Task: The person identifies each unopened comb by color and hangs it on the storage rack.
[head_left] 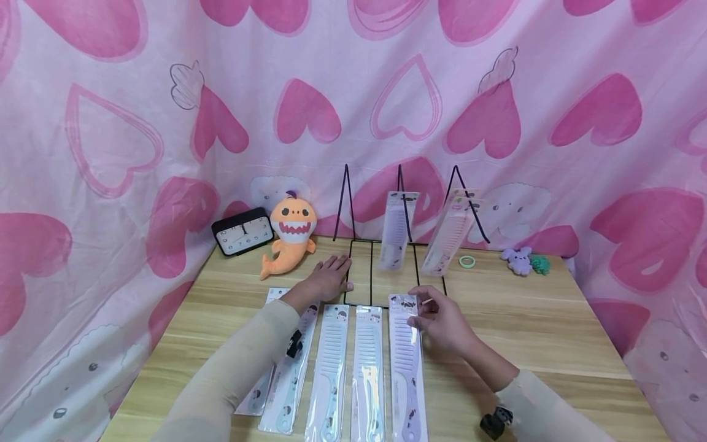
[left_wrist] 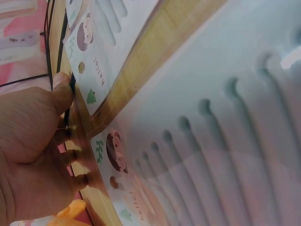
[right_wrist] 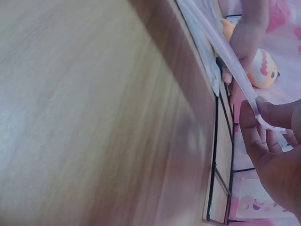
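Note:
My right hand (head_left: 444, 320) pinches the top end of a packaged purple comb (head_left: 405, 359) between thumb and fingers. Seen edge-on in the right wrist view, the clear pack (right_wrist: 231, 61) bends slightly where the fingers hold it. My left hand (head_left: 329, 279) lies at the left side of a black wire rack (head_left: 371, 273), fingers extended against its frame. Within the rack stand a packaged purple comb (head_left: 394, 230) and pink packaged combs (head_left: 450, 236), leaning back. Left of the held pack lie packaged pale-blue combs (head_left: 331, 362), (head_left: 368, 362), partly lined up in a row.
Another comb pack (head_left: 289, 380) lies partly under the left sleeve. Behind it are a black clock (head_left: 243, 232) and an orange shark plush (head_left: 293, 230). A green ring (head_left: 466, 262) and a small purple toy (head_left: 518, 261) sit to the rack's right. A heart-patterned curtain surrounds the wooden table (head_left: 530, 331).

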Demonstrator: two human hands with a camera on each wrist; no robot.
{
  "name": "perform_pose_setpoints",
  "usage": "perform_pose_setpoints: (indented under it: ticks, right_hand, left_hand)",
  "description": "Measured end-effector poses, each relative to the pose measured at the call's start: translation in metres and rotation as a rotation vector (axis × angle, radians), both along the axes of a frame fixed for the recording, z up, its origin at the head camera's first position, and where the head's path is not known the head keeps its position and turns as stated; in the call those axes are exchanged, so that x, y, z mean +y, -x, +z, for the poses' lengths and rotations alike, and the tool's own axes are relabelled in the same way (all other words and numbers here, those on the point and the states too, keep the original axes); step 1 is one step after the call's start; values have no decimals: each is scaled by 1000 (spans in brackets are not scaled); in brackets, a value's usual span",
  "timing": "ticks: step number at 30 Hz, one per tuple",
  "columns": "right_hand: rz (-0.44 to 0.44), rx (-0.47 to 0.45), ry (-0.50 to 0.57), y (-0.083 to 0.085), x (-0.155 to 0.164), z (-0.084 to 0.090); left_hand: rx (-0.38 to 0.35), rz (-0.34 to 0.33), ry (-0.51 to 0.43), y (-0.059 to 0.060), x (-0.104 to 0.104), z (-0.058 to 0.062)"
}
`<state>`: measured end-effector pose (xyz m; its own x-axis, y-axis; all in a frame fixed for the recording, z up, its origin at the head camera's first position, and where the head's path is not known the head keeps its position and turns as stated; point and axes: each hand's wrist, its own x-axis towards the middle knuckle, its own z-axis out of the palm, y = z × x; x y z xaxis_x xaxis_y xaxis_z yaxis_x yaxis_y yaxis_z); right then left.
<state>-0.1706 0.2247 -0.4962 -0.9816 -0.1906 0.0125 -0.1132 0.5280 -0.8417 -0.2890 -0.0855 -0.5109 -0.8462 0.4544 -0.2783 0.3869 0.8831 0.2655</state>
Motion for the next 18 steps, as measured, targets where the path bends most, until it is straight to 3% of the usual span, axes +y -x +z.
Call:
perform_pose_setpoints:
  ticks: [2,5,9,12,18]
  right_hand:
    - [-6,20,32,1,0,2]
    - [-31,45,65,1,-1,6]
    - [-52,86,80,2,-1,15]
    - [-66,138,91,3,-1,23]
    - [-115,221,126,3,-3,46]
  left_hand:
    - [1,1,-1,0,0,0]
    - [-12,4,-18,12,-2,-17]
    - [-28,13,-34,15,-2,-19]
    - [-30,22,-36,7,0,-8]
    - [-36,24,-66,18,-3,-28]
